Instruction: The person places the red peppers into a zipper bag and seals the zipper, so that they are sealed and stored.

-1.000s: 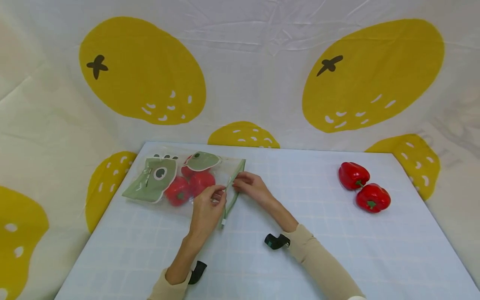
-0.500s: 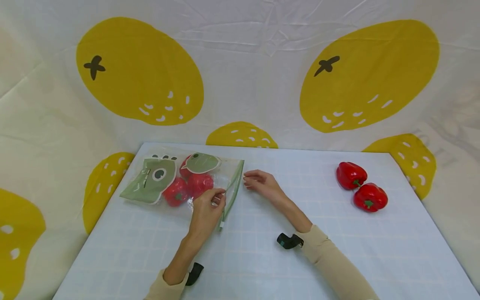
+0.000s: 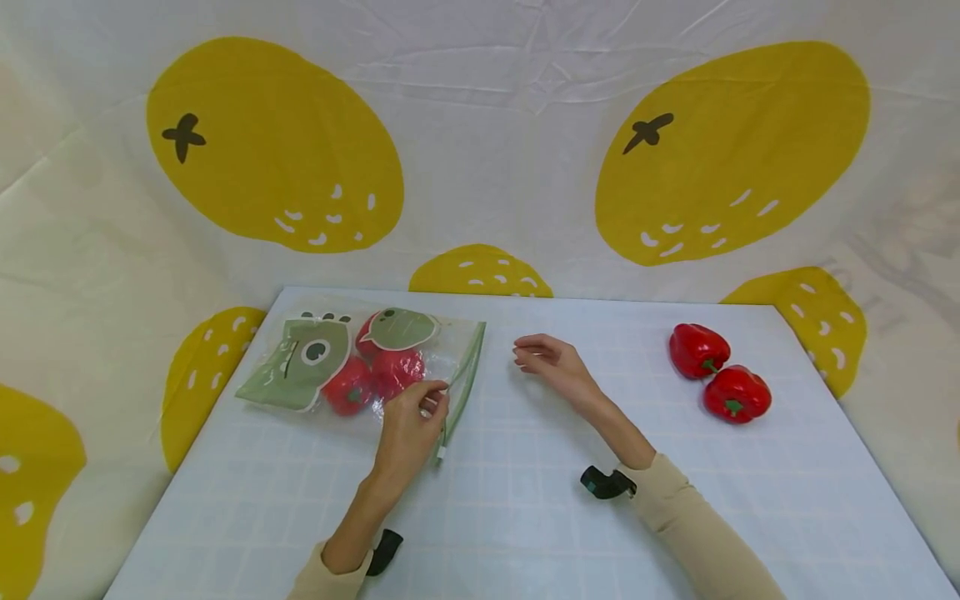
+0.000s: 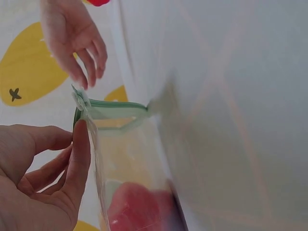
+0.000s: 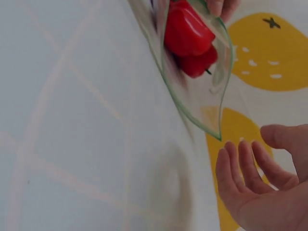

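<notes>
A clear zip bag with green cartoon prints lies at the left of the table, its green-edged mouth facing right and parted. Inside it are red bell peppers, three showing in the head view. My left hand pinches the upper lip of the mouth between thumb and fingers and holds it raised. To the right of the mouth, touching nothing, my right hand hovers with loosely bent fingers. Two more red bell peppers sit together at the table's right side.
The table has a pale checked cover. Behind it hangs a white cloth with large yellow fruit prints. A black wrist camera sits by the right sleeve.
My right hand has let go of the bag's edge and moved away to the right. My left hand keeps its pinch on the bag, nearly still.
</notes>
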`<action>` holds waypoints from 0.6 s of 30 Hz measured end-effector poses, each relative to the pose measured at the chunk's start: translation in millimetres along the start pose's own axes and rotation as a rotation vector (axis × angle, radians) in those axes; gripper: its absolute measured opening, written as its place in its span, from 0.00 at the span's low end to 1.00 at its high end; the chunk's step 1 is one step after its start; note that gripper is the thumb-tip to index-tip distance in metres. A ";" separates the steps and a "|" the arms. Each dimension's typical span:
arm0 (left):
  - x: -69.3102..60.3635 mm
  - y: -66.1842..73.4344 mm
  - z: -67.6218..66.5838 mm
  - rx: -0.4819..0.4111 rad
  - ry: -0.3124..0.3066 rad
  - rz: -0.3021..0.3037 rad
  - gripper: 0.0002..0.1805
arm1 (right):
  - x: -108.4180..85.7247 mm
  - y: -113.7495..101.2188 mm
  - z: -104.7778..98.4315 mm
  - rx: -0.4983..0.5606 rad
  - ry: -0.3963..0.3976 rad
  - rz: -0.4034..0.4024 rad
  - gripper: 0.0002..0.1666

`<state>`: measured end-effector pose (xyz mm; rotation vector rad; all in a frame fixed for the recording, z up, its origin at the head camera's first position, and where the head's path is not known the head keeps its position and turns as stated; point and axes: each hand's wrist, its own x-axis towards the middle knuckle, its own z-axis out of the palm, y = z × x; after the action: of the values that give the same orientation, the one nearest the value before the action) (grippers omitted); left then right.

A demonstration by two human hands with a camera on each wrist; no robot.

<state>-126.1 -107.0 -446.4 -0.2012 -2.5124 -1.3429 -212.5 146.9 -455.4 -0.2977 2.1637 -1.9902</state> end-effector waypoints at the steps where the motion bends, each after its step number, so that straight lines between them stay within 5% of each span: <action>1: 0.1 -0.1 -0.2 -0.001 0.000 0.000 0.12 | -0.9 -0.7 -2.6 -0.015 0.006 -0.006 0.22; 18: -1.3 -1.2 -1.1 -0.008 -0.004 -0.019 0.12 | -16.7 -5.6 -52.4 -0.131 0.143 0.026 0.24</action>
<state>-124.9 -108.6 -447.2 -0.1821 -2.5190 -1.3620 -210.4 201.2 -445.4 -0.1485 2.3781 -1.9137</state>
